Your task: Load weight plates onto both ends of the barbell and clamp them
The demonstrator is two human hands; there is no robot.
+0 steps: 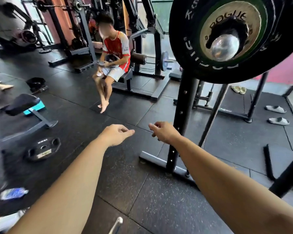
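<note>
The large black weight plate (189, 39) sat on the near barbell sleeve (224, 47), carried by the rack upright (184, 105); no clamp was visible on that end (the view is oblique, so this cannot be confirmed). A smaller plate (43, 149) lay flat on the rubber floor (125, 191), lower left. The left hand (116, 134) and right hand (163, 130) were extended, fingers loosely curled, holding nothing. Judgement: take the floor plate by its rim cut-outs with both hands, and slide it squarely against the loaded plate before clamping.
</note>
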